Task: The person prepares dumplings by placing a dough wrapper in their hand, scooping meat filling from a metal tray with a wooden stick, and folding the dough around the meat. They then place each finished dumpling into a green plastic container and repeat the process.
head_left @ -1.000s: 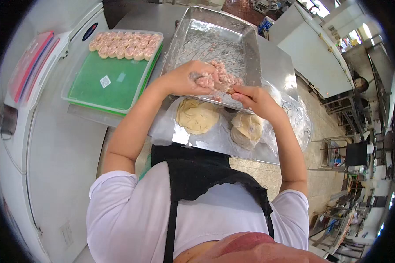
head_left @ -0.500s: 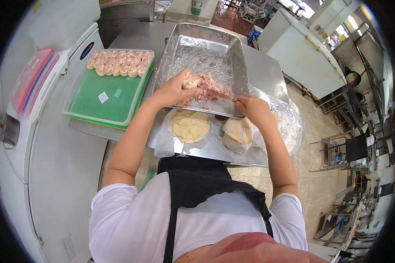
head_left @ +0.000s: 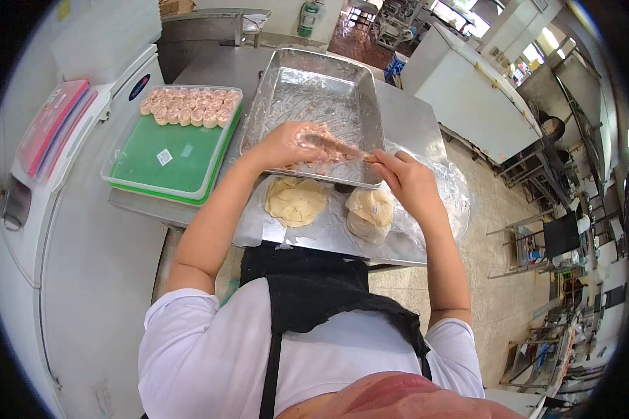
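Observation:
Over the near left part of a metal tray (head_left: pixel 375 98), my left hand (head_left: pixel 283 146) is curled round a wrapper with pink meat filling (head_left: pixel 316 131). My right hand (head_left: pixel 407 178) grips the handle end of a flat wooden spatula (head_left: pixel 346 148), whose other end touches the filling at my left hand. Some loose filling lies in the tray under the hands. Below the tray are a pile of round yellow wrappers (head_left: pixel 295 202) and a second, taller stack (head_left: pixel 370 215) partly in plastic.
Left of the tray, a green-bottomed plastic container (head_left: pixel 171 155) holds rows of filled dumplings (head_left: pixel 192 107). Plastic sheeting (head_left: pixel 444 199) lies on the steel table (head_left: pixel 416 112) at right. A white freezer (head_left: pixel 468 91) stands beyond, and a white appliance (head_left: pixel 98 244) at left.
The spatula's blade has moved up and left from the loose meat onto the filling in my left hand. The view has shifted slightly.

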Available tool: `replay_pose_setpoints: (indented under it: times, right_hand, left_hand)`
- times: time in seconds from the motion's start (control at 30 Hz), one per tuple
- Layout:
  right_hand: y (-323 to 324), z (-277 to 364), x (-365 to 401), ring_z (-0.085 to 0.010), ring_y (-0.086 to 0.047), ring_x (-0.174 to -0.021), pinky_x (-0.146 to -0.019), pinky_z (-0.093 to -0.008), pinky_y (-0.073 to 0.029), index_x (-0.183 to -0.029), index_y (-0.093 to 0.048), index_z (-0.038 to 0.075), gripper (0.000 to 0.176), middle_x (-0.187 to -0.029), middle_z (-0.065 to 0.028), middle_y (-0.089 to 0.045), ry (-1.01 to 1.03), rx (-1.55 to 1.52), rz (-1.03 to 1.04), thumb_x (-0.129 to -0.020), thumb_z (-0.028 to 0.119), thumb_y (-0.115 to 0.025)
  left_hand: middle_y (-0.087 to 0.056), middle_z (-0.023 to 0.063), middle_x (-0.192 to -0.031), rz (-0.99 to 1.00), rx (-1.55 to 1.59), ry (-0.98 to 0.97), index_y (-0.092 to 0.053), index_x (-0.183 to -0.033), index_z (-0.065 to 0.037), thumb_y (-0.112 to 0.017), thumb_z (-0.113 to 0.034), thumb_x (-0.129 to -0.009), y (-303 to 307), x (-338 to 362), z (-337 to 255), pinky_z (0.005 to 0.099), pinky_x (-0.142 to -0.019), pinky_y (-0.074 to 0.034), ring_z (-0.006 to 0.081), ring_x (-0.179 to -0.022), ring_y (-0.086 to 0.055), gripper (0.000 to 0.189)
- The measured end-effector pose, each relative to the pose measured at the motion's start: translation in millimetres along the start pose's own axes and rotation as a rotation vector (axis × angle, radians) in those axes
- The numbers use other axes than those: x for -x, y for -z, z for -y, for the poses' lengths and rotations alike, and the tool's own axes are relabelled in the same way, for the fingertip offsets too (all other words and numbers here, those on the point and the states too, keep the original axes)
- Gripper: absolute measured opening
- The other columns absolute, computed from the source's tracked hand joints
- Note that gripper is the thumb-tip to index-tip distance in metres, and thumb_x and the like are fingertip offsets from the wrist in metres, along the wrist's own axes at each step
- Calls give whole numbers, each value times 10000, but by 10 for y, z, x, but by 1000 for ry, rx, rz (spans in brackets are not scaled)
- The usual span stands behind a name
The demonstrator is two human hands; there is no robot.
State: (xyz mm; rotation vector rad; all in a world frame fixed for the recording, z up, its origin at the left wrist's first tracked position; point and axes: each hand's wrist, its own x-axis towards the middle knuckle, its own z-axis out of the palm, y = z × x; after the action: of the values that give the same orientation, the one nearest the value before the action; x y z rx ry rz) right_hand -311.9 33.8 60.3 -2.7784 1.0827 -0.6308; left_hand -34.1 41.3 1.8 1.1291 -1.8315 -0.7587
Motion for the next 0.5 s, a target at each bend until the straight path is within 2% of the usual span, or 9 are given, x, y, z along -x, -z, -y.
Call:
replay_pose_setpoints:
  times: [0.03,0.07,0.17,0.23,0.33,0.37,0.43,0.5]
  right_hand:
    - [22,103,4,-312,-641,-692,-597,-407,-517,-1100,-665,161,231,-809,-103,-644,-2,232,-112,-927,300,-600]
    - [-59,170,11,-302,-623,-640,-535,-423,-498,-1099,-648,191,218,-728,-83,-584,104,110,-239,-930,314,-589]
    - [-246,90,-75,-312,-626,-651,-555,-431,-503,-1114,-644,200,223,-748,-87,-594,141,150,-151,-932,316,-587]
    - [-13,140,-131,-317,-626,-671,-584,-431,-500,-1101,-653,190,209,-747,-95,-596,101,162,-87,-933,297,-588]
    - [241,148,-138,-332,-629,-743,-687,-401,-495,-1106,-667,121,222,-816,-144,-640,23,-197,-28,-940,238,-578]
    - [228,157,-122,-332,-629,-743,-687,-401,-495,-1106,-667,121,222,-816,-144,-640,19,-199,-31,-940,238,-578]
    - [131,206,-83,-337,-630,-753,-714,-396,-497,-1130,-661,109,237,-848,-156,-651,111,-307,45,-938,221,-576]
    - [-126,144,-30,-337,-631,-751,-704,-401,-500,-1122,-664,115,234,-839,-150,-647,122,-341,85,-936,231,-580]
  left_hand:
    - [-676,52,-946,-26,120,159,-637,-1090,-51,-783,-159,-753,27,30,28,300,-779,-502,114,-873,-603,383]
    - [-676,52,-946,-36,117,160,-637,-1090,-51,-783,-159,-753,62,58,50,300,-779,-502,114,-873,-603,383]
    - [-677,64,-952,-35,88,100,-619,-1123,-38,-785,-165,-763,106,108,23,298,-781,-506,119,-874,-606,417]
    - [-673,58,-966,-92,192,315,-599,-1159,-30,-799,-166,-755,122,188,-176,289,-784,-505,111,-891,-606,471]
    - [-665,35,-936,-117,220,285,-623,-1083,-27,-805,-180,-754,169,354,-301,292,-794,-498,105,-901,-602,406]
    - [-665,35,-936,-113,219,284,-623,-1083,-27,-805,-180,-754,169,348,-263,292,-794,-498,105,-901,-602,406]
    - [-666,31,-929,-171,-17,7,-642,-988,-27,-811,-193,-748,145,333,-186,299,-807,-492,109,-898,-601,337]
    - [-666,31,-918,-99,-24,-45,-646,-950,-28,-811,-194,-748,160,302,-221,301,-808,-489,110,-884,-596,309]
